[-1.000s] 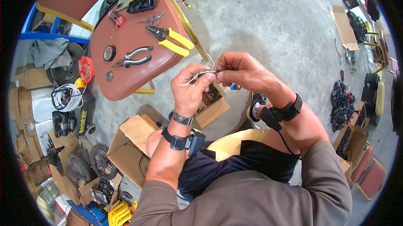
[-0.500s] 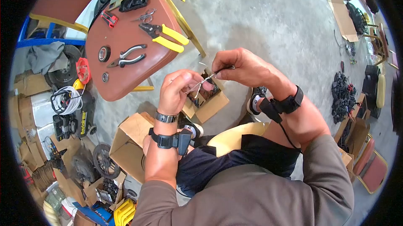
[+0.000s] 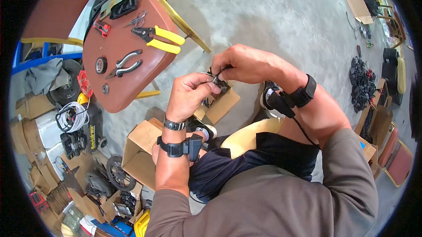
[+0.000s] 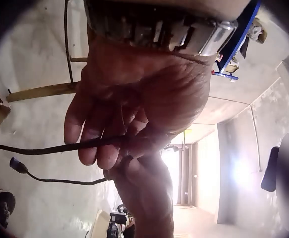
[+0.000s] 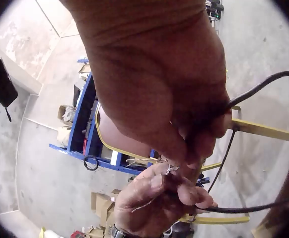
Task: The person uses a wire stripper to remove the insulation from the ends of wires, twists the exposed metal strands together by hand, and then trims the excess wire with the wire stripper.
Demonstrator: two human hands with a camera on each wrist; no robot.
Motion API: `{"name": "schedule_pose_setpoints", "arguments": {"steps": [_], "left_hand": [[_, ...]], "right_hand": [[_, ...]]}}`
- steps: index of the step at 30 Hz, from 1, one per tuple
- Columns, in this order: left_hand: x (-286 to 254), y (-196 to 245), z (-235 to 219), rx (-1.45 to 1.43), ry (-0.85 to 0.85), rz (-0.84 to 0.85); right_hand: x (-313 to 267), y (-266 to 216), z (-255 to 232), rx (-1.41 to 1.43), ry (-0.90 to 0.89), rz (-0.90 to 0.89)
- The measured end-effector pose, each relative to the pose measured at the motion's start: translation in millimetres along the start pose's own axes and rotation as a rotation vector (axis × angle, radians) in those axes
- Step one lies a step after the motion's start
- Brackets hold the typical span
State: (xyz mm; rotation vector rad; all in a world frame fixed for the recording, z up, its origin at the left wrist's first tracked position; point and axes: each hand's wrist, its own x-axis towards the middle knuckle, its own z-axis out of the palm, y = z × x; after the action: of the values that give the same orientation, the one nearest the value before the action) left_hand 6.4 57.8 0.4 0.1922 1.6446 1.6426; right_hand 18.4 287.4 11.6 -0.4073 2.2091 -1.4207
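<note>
Both hands meet in front of the body. My left hand (image 3: pixel 184 98) pinches a black cable (image 4: pixel 50 149) near its end, between thumb and fingers. From above, my right hand (image 3: pixel 241 64) grips a second black cable (image 5: pixel 263 85), its fingertips right at the left thumb. Thin bare wire strands (image 5: pixel 171 170) show between the two hands in the right wrist view; the fingers hide most of the joint. One cable ends in a small dark connector (image 4: pixel 18 165), which hangs free in the left wrist view.
A brown chair seat (image 3: pixel 127 72) at left holds yellow-handled wire strippers (image 3: pixel 162 41), pliers (image 3: pixel 125 64), scissors (image 3: pixel 138 18), a red cutter (image 3: pixel 102 28) and tape rolls (image 3: pixel 101 65). Below the hands stands a cardboard box (image 3: pixel 223 106); another box (image 3: pixel 143 151) is beside the left leg.
The hands were together, then slightly apart with pale wires spread between them, and are now close together again. The right hand has turned over the left fingertips. The head view has shifted slightly.
</note>
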Motion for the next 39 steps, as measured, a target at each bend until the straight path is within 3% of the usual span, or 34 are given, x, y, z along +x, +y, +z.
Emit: {"name": "schedule_pose_setpoints", "arguments": {"steps": [16, 31, 39], "left_hand": [[0.1, -6.1, 1.9, -0.029, -0.021, 0.007], [-5.5, 0.8, 0.7, -0.026, 0.021, 0.034], [-5.4, -0.6, -1.3, -0.016, 0.045, 0.048]], "right_hand": [[-0.8, -2.3, -1.8, 0.103, -0.064, 0.044], [3.4, 5.1, 18.0, -0.165, 0.274, -0.343], [4.2, 1.8, 24.6, -0.184, 0.349, -0.287]]}}
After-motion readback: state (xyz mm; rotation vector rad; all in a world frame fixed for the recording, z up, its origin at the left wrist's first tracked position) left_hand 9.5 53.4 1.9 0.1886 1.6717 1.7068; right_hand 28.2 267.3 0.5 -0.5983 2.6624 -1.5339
